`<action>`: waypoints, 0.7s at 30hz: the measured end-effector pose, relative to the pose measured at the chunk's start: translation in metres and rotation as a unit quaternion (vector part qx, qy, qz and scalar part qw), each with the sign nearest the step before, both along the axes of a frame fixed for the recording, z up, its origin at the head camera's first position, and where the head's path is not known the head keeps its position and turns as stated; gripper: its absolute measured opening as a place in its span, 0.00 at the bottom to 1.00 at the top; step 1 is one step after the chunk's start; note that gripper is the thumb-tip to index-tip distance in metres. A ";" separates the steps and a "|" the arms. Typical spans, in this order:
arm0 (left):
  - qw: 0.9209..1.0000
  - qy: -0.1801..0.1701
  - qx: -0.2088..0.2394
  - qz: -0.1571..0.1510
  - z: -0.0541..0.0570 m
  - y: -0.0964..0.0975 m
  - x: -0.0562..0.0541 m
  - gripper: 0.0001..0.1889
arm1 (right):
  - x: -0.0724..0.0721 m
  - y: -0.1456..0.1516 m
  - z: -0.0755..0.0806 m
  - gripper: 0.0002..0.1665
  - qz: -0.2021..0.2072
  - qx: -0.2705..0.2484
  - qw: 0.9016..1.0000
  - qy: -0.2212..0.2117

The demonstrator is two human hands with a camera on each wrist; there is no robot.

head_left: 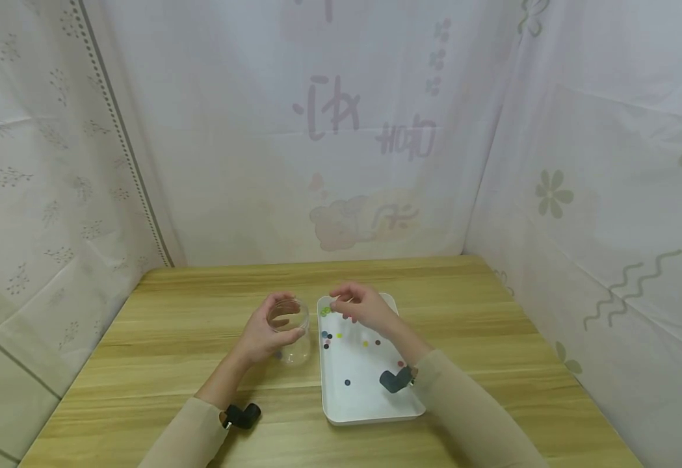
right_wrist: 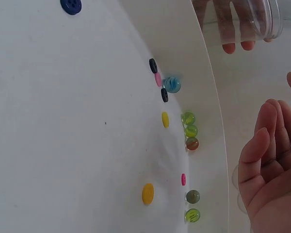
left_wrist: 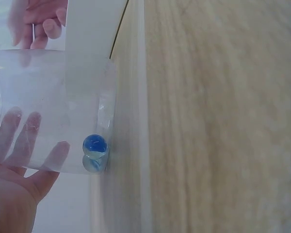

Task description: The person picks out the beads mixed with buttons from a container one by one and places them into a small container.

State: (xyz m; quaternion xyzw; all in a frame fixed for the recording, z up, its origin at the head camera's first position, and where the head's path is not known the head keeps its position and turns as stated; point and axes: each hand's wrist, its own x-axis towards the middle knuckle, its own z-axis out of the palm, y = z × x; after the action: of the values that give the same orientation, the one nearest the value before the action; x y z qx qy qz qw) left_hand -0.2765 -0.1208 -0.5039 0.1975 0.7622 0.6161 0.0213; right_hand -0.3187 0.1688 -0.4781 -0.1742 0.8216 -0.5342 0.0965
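My left hand [head_left: 264,331] grips a clear jar [head_left: 296,348] around its upper part, with the thumb on the near side and fingers behind. The jar stands left of the white tray [head_left: 335,406]. Inside at the jar's bottom lies a blue-and-white marble [left_wrist: 94,145]. Over the far left of the tray hovers my right hand [head_left: 364,307], its fingers loosely bent and nothing visible between them. Below it, green marbles [head_left: 326,312] lie along the tray's wall. In the right wrist view a blue marble [right_wrist: 172,84] sits beside dark buttons [right_wrist: 153,66] and a pink button [right_wrist: 158,79].
Elsewhere in the tray lie yellow buttons [right_wrist: 148,193] and a navy button [right_wrist: 71,6]. A brownish-red marble [right_wrist: 192,143] touches the marbles at the wall. The tray stands on a wooden table [head_left: 200,338], with patterned white cloth [head_left: 247,162] hanging around it.
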 end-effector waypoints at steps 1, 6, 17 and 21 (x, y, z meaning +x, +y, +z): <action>1.000 0.001 -0.001 0.000 0.000 0.000 0.000 0.42 | 0.000 -0.001 0.000 0.24 0.001 0.007 1.000 0.000; 1.000 0.004 -0.002 -0.001 0.000 0.000 -0.001 0.42 | -0.001 -0.005 0.000 0.22 0.007 0.025 1.000 -0.003; 1.000 0.009 -0.003 -0.002 -0.002 -0.001 -0.001 0.40 | -0.003 -0.013 -0.015 0.18 0.021 0.048 0.999 -0.006; 1.000 0.015 -0.006 -0.005 -0.003 0.000 -0.001 0.39 | -0.002 -0.013 -0.020 0.20 0.019 0.056 0.998 -0.014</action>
State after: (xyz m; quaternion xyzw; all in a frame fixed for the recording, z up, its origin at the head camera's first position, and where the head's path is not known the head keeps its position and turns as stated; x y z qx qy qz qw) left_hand -0.2775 -0.1210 -0.5071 0.2108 0.7652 0.6081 0.0139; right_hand -0.3212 0.1554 -0.4981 -0.1761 0.8456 -0.4875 0.1277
